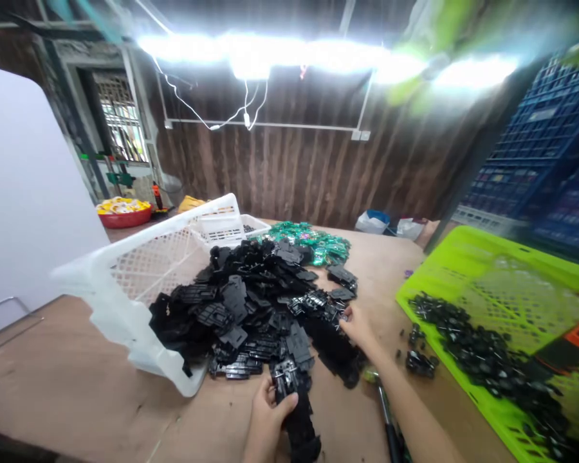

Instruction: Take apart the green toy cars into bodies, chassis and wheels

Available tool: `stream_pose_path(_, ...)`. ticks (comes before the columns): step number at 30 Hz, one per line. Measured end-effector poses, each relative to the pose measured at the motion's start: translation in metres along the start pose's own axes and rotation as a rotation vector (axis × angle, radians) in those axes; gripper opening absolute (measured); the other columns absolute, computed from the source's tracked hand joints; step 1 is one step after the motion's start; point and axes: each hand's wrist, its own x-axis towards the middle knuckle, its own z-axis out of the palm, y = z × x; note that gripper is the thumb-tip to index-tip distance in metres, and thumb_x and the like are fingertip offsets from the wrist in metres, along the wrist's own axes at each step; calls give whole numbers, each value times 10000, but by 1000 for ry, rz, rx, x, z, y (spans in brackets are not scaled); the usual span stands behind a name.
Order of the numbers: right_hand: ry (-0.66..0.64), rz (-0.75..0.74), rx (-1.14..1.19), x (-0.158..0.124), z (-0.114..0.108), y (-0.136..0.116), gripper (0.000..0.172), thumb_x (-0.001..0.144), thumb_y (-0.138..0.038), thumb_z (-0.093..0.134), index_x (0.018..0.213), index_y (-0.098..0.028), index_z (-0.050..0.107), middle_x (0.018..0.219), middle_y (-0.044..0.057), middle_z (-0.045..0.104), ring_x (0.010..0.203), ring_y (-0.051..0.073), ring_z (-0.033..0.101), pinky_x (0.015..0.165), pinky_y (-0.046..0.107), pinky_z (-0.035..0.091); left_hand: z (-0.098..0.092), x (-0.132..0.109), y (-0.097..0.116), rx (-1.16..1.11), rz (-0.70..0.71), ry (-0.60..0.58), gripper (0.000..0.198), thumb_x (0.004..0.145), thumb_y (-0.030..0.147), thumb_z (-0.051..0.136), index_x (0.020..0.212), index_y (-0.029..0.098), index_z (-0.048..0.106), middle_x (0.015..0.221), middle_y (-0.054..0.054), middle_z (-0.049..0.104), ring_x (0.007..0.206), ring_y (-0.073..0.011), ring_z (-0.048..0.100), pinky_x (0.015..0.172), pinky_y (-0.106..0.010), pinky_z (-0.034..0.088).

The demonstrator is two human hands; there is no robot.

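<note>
The black part (pixel 303 424) you hold lies at the near edge of the black heap (pixel 251 289), its long axis running from that edge back toward you and slightly rightward. Your left hand (pixel 266 411) is closed around it, thumb on top, with its shiny end toward the heap. Your right hand (pixel 359 328) is at the heap's right side, fingertips drawn together at the shiny pieces (pixel 313 302); I cannot tell whether they pinch one. From that hand, the held part lies to the left and nearer you. A dark strip (pixel 338 354) reaches out from the heap's right side, between your hands.

Farther out, you have the white basket (pixel 101 270) left of the heap, green boards (pixel 325 247) behind it, and a lime-green basket (pixel 463 251) well to its right.
</note>
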Motion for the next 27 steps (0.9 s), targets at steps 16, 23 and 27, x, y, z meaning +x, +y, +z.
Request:
stream_pose_path(16,-42,203,492,-25,-29,17,312,602,-464,685,651,-176,576,470,17,572,393,126,494,358,222,334,44,-25,24,-86,14,96,407,558,214,806,894,159,582,827,-8,659,760,-148,632,662,-243,528)
stream_pose_path(23,42,126,525,-28,-31,16,413,568,-565,690,657,-177,580,610,41,625,581,178,578,535,291,446,40,-15,11,-92,20,112,445,584,262,810,939,175,555,883,-20,651,797,-165,632,629,-251,532)
stream_pose_path(27,97,31,446,-46,-37,0,333,605,-494,681,687,-179,609,730,43,616,723,200,564,665,329,440,44,-11,7,-105,70,141,451,610,286,802,969,182,550,933,-34,646,822,-172,638,635,-256,536)
